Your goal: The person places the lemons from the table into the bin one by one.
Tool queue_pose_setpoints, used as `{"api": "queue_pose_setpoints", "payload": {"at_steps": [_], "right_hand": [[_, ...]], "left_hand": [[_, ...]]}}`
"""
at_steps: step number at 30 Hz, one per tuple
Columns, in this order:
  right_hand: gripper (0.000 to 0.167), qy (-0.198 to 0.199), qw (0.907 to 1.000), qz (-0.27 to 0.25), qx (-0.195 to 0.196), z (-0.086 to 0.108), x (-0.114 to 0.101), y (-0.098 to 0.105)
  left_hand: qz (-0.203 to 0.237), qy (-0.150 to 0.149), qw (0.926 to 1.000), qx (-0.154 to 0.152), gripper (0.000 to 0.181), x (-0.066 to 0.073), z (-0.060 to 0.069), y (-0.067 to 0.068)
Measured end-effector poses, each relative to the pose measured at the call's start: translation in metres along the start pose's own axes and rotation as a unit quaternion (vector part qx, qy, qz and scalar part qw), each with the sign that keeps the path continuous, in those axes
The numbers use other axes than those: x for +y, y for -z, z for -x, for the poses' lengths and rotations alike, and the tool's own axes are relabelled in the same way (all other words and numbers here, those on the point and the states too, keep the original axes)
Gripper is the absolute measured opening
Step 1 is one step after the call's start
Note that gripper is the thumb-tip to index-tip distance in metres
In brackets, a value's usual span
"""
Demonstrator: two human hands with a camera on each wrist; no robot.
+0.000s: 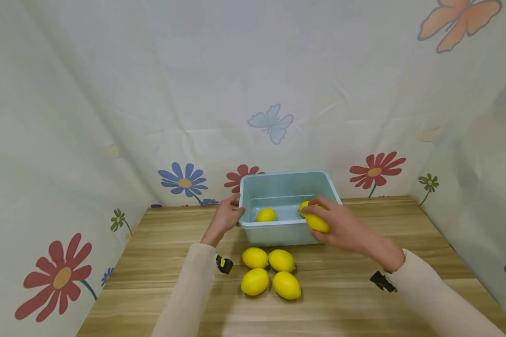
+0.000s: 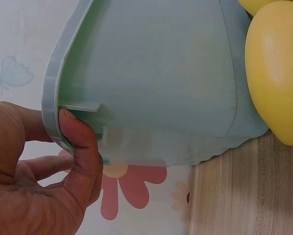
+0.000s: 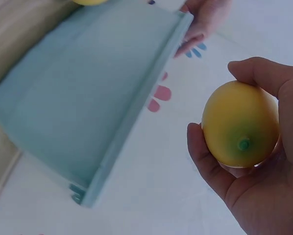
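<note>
A light blue plastic bin [image 1: 278, 234] stands on the table against the back wall. My left hand [image 1: 226, 216] grips its left rim; in the left wrist view the thumb and fingers of that hand [image 2: 53, 176] pinch the rim's corner. My right hand [image 1: 346, 228] holds a yellow lemon [image 1: 317, 221] over the bin's front right rim. The right wrist view shows this lemon [image 3: 241, 125] with its green tip, between the thumb and fingers. Inside the bin lie a lemon [image 1: 266, 215] at the left and another lemon [image 1: 302, 206], partly hidden behind the right hand.
Several lemons [image 1: 255, 282] lie grouped on the wooden table [image 1: 160, 281] just in front of the bin. White curtains [image 1: 202, 93] with printed flowers and butterflies surround the table at the back and both sides.
</note>
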State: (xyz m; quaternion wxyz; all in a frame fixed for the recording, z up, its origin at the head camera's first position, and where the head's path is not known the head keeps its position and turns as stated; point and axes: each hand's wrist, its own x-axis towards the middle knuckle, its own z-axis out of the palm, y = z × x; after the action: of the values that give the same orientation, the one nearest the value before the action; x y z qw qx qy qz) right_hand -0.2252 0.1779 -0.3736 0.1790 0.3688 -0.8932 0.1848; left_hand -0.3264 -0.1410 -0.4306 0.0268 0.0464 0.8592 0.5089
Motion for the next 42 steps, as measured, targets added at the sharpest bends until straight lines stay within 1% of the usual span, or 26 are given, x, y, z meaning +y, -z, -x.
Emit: {"api": "queue_pose_setpoints", "payload": {"at_steps": [4,7,12,18,28,34,37,42], "right_hand": [[0.045,0.007,0.9998,0.004,0.016,-0.010,0.003,0.011],[0.046,0.003,0.9999,0.005,0.012,-0.019,0.005,0.019],[0.045,0.007,0.9999,0.011,0.008,-0.034,0.007,0.028],[0.044,0.002,0.9999,0.006,-0.010,-0.050,0.008,0.036],[0.044,-0.047,0.9972,-0.003,-0.059,-0.073,0.022,0.035],[0.045,-0.058,0.9957,-0.002,-0.072,-0.088,0.032,0.035],[0.046,-0.063,0.9946,0.004,-0.082,-0.096,0.040,0.033],[0.048,-0.088,0.9906,0.003,-0.104,-0.105,0.056,0.028]], "left_hand": [[0.001,-0.001,1.0000,-0.001,0.053,0.000,-0.001,0.000],[0.005,-0.005,1.0000,-0.002,0.054,0.000,-0.002,-0.001],[0.009,-0.011,0.9999,-0.003,0.054,0.000,-0.002,-0.001],[0.009,-0.007,0.9999,0.000,0.052,0.001,-0.001,0.000],[0.010,0.000,1.0000,-0.001,0.053,-0.001,-0.001,-0.001],[0.011,-0.001,0.9999,-0.001,0.053,-0.001,-0.001,-0.001],[0.011,-0.001,0.9999,-0.001,0.054,0.000,-0.001,0.000],[0.012,-0.001,0.9999,-0.006,0.055,0.000,-0.001,0.000]]}}
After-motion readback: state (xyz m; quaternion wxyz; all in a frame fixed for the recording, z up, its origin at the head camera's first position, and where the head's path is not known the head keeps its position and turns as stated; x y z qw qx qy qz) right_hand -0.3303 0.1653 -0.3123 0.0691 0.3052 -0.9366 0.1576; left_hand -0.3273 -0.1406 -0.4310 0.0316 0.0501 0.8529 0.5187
